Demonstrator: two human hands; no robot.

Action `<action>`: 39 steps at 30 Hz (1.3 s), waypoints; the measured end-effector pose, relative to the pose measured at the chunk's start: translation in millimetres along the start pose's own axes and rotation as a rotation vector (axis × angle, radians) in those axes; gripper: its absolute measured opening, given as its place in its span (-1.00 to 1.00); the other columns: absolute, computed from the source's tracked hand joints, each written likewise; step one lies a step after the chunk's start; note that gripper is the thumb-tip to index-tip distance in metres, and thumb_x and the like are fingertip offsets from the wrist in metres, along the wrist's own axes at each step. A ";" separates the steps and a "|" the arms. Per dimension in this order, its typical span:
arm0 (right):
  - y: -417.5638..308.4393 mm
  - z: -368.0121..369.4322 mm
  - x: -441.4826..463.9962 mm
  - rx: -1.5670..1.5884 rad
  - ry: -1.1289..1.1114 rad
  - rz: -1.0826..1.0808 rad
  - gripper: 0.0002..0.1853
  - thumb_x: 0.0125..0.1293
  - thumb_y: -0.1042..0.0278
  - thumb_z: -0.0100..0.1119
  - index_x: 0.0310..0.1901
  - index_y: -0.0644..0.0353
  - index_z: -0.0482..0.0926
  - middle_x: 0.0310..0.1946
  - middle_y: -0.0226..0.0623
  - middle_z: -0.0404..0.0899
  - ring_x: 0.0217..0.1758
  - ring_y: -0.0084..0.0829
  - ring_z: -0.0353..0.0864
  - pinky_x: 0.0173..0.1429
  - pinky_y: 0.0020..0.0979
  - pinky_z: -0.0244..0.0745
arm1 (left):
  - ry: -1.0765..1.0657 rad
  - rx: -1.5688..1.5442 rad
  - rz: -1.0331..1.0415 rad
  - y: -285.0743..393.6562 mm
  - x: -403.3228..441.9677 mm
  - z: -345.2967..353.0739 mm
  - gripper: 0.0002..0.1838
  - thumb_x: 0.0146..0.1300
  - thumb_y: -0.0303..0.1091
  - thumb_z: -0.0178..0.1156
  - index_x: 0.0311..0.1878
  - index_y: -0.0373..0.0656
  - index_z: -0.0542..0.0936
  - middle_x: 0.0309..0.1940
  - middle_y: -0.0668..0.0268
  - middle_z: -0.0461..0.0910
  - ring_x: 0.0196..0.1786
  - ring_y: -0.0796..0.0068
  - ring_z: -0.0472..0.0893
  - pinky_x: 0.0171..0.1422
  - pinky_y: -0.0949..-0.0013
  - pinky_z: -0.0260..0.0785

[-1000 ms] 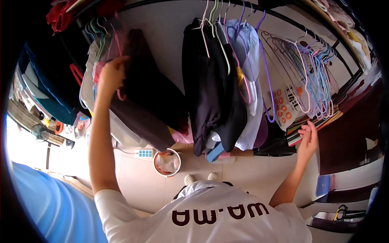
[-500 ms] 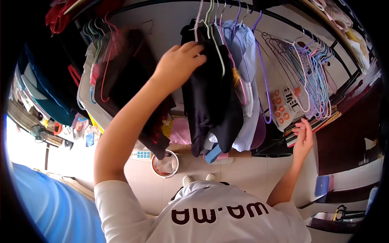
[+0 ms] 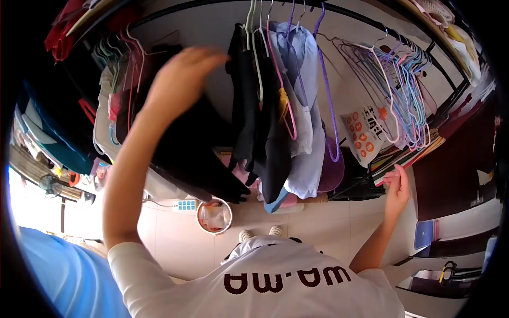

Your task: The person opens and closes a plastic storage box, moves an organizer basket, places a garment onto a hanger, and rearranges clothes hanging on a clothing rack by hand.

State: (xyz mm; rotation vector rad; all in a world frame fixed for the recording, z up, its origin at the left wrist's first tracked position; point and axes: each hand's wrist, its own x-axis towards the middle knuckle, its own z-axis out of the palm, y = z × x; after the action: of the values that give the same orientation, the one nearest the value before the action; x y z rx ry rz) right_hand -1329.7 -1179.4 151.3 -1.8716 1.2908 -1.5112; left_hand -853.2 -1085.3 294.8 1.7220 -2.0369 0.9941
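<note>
Hands: two, well apart. Left hand [image 3: 183, 79]: raised at rail height, motion-blurred, fingers stretched toward mid-rail black clothes [image 3: 245, 106]. Can't tell if touching or gripping. Right hand [image 3: 396, 185]: low, fingers loosely bent and parted, just beside folders [image 3: 416, 159].

Clothes: all on rail [image 3: 366, 26], two main groups with gap between, left hand across gap.
- Left group: dark clothes [image 3: 185, 143], overlapped, count unclear. Pink hangers [image 3: 141, 71] at near edge, two visible.
- Mid group: black clothes, at least two; light blue shirt [image 3: 308, 85], one, right of black.

Hangers, mid group: pale green [image 3: 258, 74], at least two; pink with yellow patch [image 3: 291, 124], one; purple [image 3: 327, 90], two, one over shirt, one along shirt's right side.
Right end of rail: hanger bunch [image 3: 416, 106], many, too tangled to count.

Around: printed bag [image 3: 363, 132], one, behind and below bunch, partly covered. Purple round item [image 3: 332, 172], one, half hidden by shirt. Floor: lined bin [image 3: 230, 218], one; power strip [image 3: 184, 205], one, just left of bin; shoes [image 3: 275, 231], two. Far left: fan [image 3: 50, 185], one. Lower left: blue cloth [image 3: 63, 270].

In the way: left hand and forearm over part of left group; mid clothes in front of pink stuff near floor.
</note>
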 end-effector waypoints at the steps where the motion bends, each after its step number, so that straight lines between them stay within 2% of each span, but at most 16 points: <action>1: -1.9 1.9 0.4 0.005 -0.023 0.010 -0.74 0.40 0.44 -0.11 0.04 0.23 0.49 -0.36 -0.31 0.57 -0.38 -0.59 0.53 -0.24 -0.56 0.43 | 0.004 -0.073 0.097 17.1 11.7 2.0 -0.56 0.06 -0.62 0.03 0.05 -0.05 0.48 0.12 0.25 0.45 0.21 0.23 0.39 0.27 0.19 0.25; 3: -4.5 5.8 2.6 0.019 -0.024 0.015 -0.74 0.40 0.44 -0.11 0.05 0.23 0.49 -0.36 -0.31 0.57 -0.37 -0.60 0.53 -0.24 -0.57 0.43 | 0.054 -0.127 0.187 30.7 27.8 23.0 -0.58 0.05 -0.60 0.05 0.03 -0.07 0.47 0.12 0.29 0.44 0.20 0.25 0.40 0.26 0.21 0.26; 9: 6.0 2.8 1.2 0.026 -0.024 0.007 -0.74 0.40 0.43 -0.10 0.05 0.23 0.48 -0.38 -0.34 0.55 -0.38 -0.61 0.52 -0.26 -0.59 0.41 | 0.012 -0.063 0.137 4.8 25.9 25.0 -0.76 0.04 -0.51 0.03 -0.17 -0.15 0.50 0.04 0.23 0.50 0.13 0.20 0.47 0.21 0.23 0.29; 11: 8.4 0.0 -1.6 0.030 -0.013 0.017 -0.75 0.40 0.43 -0.09 0.04 0.24 0.49 -0.38 -0.35 0.55 -0.38 -0.61 0.52 -0.26 -0.59 0.41 | -0.037 -0.039 0.118 -16.8 10.0 16.3 -0.78 0.04 -0.54 0.01 -0.20 -0.18 0.49 0.04 0.22 0.50 0.11 0.17 0.48 0.17 0.22 0.32; 13: 7.6 -3.6 -2.6 0.010 -0.015 -0.001 -0.76 0.41 0.42 -0.09 0.03 0.24 0.49 -0.40 -0.37 0.53 -0.39 -0.61 0.52 -0.27 -0.59 0.41 | -0.044 -0.034 0.077 -40.4 -8.7 8.1 -0.79 0.05 -0.57 -0.02 -0.21 -0.19 0.48 0.05 0.20 0.49 0.08 0.14 0.49 0.14 0.24 0.35; 17: 11.8 -7.1 -3.5 -0.002 -0.013 0.006 -0.76 0.41 0.41 -0.09 0.02 0.26 0.49 -0.40 -0.37 0.53 -0.38 -0.61 0.51 -0.25 -0.59 0.41 | -0.274 -0.014 -0.124 -77.0 -37.5 -25.8 -0.77 0.06 -0.63 -0.05 -0.21 -0.19 0.47 0.05 0.17 0.49 0.07 0.08 0.49 0.10 0.25 0.37; 18: 14.2 -7.3 -3.8 0.011 -0.009 0.020 -0.76 0.41 0.41 -0.08 0.02 0.26 0.49 -0.40 -0.37 0.53 -0.39 -0.61 0.51 -0.25 -0.59 0.42 | -0.314 -0.024 -0.201 -82.9 -43.3 -33.2 -0.80 0.03 -0.63 -0.08 -0.28 -0.21 0.47 0.02 0.17 0.51 0.06 0.08 0.48 0.05 0.28 0.37; 22: 14.6 -3.7 -5.1 0.027 -0.015 0.027 -0.76 0.41 0.41 -0.08 0.02 0.26 0.49 -0.41 -0.36 0.52 -0.39 -0.60 0.51 -0.25 -0.58 0.43 | -0.327 0.100 -0.159 -109.4 -64.0 -35.7 -0.67 0.00 -0.67 -0.04 -0.16 -0.19 0.55 0.03 0.15 0.51 0.07 0.07 0.48 0.12 0.25 0.35; 23: 14.7 -1.5 -5.0 0.029 -0.018 0.027 -0.76 0.41 0.41 -0.08 0.02 0.26 0.49 -0.41 -0.36 0.52 -0.39 -0.60 0.51 -0.25 -0.58 0.43 | -0.330 0.101 -0.160 -97.4 -56.1 -37.9 -0.67 0.00 -0.67 -0.04 -0.16 -0.19 0.55 0.03 0.15 0.51 0.07 0.07 0.48 0.12 0.25 0.35; 25: 15.0 4.1 -4.5 0.048 -0.031 0.044 -0.76 0.41 0.43 -0.08 0.03 0.26 0.49 -0.41 -0.36 0.52 -0.39 -0.59 0.51 -0.26 -0.57 0.44 | -0.274 0.046 -0.111 -61.4 -31.9 -36.3 -0.60 0.03 -0.69 -0.02 -0.03 -0.16 0.51 0.15 0.17 0.43 0.16 0.10 0.45 0.22 0.21 0.31; 27: 8.6 11.3 -3.0 0.039 -0.051 0.034 -0.76 0.41 0.44 -0.09 0.03 0.25 0.49 -0.41 -0.35 0.52 -0.40 -0.58 0.51 -0.25 -0.57 0.45 | -0.177 -0.063 -0.073 -24.8 -6.9 -23.7 -0.52 0.03 -0.67 0.01 0.07 -0.09 0.47 0.17 0.20 0.42 0.19 0.12 0.42 0.25 0.20 0.29; 29: 6.3 15.7 -1.0 0.025 -0.067 0.020 -0.76 0.41 0.45 -0.10 0.03 0.25 0.49 -0.41 -0.34 0.52 -0.40 -0.58 0.51 -0.25 -0.57 0.45 | -0.044 -0.072 0.077 12.6 21.3 -10.8 -0.46 0.03 -0.63 0.04 0.14 0.00 0.43 0.15 0.20 0.43 0.21 0.18 0.39 0.29 0.21 0.24; 31: 9.4 20.6 0.7 0.106 -0.072 -0.013 -0.76 0.41 0.45 -0.10 0.03 0.24 0.49 -0.42 -0.33 0.53 -0.41 -0.58 0.52 -0.25 -0.58 0.45 | 0.062 -0.121 0.216 32.6 45.2 10.7 -0.51 0.04 -0.59 0.07 0.10 0.01 0.44 0.12 0.24 0.45 0.23 0.23 0.37 0.30 0.22 0.21; 34: 6.0 19.7 -0.4 0.090 -0.066 -0.003 -0.76 0.41 0.44 -0.10 0.02 0.24 0.49 -0.43 -0.34 0.54 -0.41 -0.59 0.52 -0.26 -0.58 0.45 | 0.040 -0.087 0.312 39.1 61.9 40.4 -0.58 0.03 -0.57 0.10 0.01 0.00 0.46 0.08 0.29 0.47 0.19 0.27 0.41 0.26 0.23 0.24; 37: 13.4 13.4 -5.0 0.081 -0.043 0.036 -0.76 0.41 0.44 -0.10 0.02 0.24 0.50 -0.44 -0.36 0.54 -0.41 -0.60 0.52 -0.27 -0.59 0.44 | -0.069 -0.105 0.262 35.7 64.2 32.0 -0.63 0.01 -0.54 0.14 -0.06 -0.02 0.47 0.05 0.31 0.49 0.15 0.28 0.45 0.22 0.23 0.26; 39: 14.9 9.0 -9.7 0.067 -0.027 0.032 -0.76 0.41 0.44 -0.10 0.01 0.24 0.50 -0.44 -0.36 0.54 -0.41 -0.60 0.52 -0.28 -0.60 0.43 | -0.035 -0.119 0.287 26.9 55.8 25.9 -0.63 -0.03 -0.55 0.16 -0.08 -0.04 0.46 0.03 0.28 0.50 0.11 0.25 0.46 0.21 0.23 0.27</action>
State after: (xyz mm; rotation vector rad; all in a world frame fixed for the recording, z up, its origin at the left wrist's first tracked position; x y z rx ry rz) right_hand -1327.3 -1180.6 131.6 -1.8149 1.2365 -1.4891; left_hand -886.9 -1142.9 302.4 1.4252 -2.3615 0.9059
